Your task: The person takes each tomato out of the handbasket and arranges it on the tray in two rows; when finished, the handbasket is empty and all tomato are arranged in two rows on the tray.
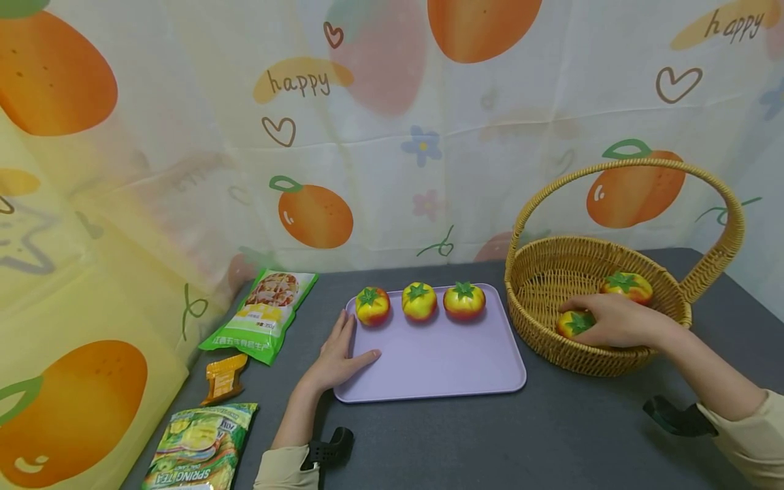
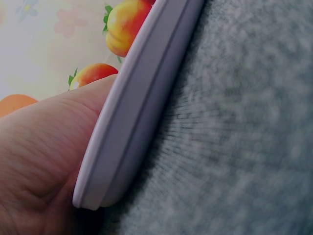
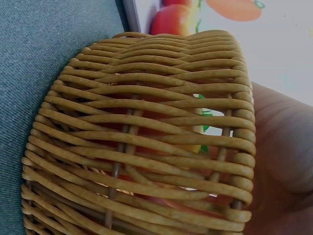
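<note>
Grey felt tabletop, fruit-print curtain behind. Left hand lies flat and spread on the near left corner of the lilac tray, steadying it; three toy tomatoes sit in a row along its far edge. Right hand reaches into the wicker basket, fingers curled over a toy tomato; a second tomato lies just behind. Advisable: secure the grip fully, lift clear of the rim, keep the tray pinned.

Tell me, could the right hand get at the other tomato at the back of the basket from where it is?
Probably yes. The right hand is already inside the wicker basket, on the near tomato. The far tomato lies just beyond it, uncovered, under the arching handle.
</note>
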The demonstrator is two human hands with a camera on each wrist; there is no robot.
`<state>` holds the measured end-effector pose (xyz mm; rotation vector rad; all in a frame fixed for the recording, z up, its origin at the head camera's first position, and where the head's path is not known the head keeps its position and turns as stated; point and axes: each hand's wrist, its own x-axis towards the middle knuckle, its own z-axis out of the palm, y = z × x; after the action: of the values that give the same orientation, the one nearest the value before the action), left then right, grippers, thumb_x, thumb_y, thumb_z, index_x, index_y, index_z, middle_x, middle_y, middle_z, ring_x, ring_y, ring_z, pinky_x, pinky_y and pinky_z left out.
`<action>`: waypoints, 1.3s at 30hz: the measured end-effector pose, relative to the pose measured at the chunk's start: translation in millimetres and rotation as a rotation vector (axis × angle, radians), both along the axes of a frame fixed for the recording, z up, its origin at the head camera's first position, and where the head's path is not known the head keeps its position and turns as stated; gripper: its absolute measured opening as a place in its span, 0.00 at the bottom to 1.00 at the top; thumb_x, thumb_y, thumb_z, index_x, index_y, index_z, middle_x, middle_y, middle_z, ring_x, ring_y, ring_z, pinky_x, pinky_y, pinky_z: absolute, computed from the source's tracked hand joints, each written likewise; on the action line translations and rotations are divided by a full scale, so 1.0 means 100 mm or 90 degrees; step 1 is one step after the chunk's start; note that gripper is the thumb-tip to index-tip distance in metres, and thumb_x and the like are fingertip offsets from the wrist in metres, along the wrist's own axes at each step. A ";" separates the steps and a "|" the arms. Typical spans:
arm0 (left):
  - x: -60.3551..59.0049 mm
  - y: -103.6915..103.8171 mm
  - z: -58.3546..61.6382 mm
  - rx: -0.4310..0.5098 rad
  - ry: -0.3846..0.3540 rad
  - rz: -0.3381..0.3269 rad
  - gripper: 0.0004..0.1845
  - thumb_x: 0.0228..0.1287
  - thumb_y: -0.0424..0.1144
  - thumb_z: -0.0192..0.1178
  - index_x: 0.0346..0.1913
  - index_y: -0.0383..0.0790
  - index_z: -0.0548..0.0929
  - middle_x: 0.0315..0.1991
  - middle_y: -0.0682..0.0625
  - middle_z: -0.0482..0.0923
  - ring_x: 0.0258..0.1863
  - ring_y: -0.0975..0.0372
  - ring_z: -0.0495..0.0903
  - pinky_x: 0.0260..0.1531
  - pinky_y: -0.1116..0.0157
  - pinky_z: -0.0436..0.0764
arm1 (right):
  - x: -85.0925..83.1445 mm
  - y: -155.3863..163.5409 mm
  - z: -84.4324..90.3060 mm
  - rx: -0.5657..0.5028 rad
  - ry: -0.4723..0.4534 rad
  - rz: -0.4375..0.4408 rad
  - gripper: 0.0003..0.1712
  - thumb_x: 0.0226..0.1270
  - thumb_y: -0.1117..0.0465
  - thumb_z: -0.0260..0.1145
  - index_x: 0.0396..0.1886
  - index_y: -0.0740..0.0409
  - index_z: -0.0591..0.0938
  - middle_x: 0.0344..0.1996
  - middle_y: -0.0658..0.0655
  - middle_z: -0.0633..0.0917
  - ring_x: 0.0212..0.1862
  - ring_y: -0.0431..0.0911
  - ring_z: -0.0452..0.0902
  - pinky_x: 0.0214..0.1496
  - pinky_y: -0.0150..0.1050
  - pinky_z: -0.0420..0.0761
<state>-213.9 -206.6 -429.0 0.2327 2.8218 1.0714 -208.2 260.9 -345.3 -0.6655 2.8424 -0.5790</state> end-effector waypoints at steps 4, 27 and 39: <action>0.00 0.00 0.00 0.001 0.001 -0.003 0.52 0.62 0.54 0.64 0.77 0.34 0.46 0.78 0.37 0.32 0.75 0.40 0.38 0.67 0.35 0.41 | 0.00 0.00 -0.02 -0.016 0.006 -0.003 0.33 0.56 0.49 0.73 0.58 0.63 0.79 0.44 0.57 0.82 0.35 0.44 0.70 0.34 0.38 0.69; 0.02 0.01 0.05 0.000 -0.013 -0.001 0.54 0.61 0.55 0.64 0.77 0.34 0.45 0.78 0.37 0.32 0.75 0.40 0.39 0.67 0.36 0.43 | 0.07 -0.13 0.16 -0.079 0.067 -0.114 0.45 0.56 0.36 0.70 0.64 0.62 0.74 0.46 0.61 0.82 0.42 0.52 0.77 0.40 0.49 0.76; 0.02 -0.09 0.07 -0.002 -0.064 -0.046 0.58 0.56 0.61 0.66 0.78 0.40 0.43 0.78 0.40 0.27 0.75 0.42 0.36 0.67 0.37 0.46 | 0.11 -0.31 0.33 -0.100 0.084 -0.141 0.47 0.55 0.33 0.69 0.67 0.58 0.72 0.55 0.68 0.79 0.52 0.62 0.75 0.46 0.58 0.76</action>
<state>-212.3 -216.0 -421.6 0.2703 2.7053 1.0330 -197.6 230.4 -312.5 -0.4287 3.0406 -0.8289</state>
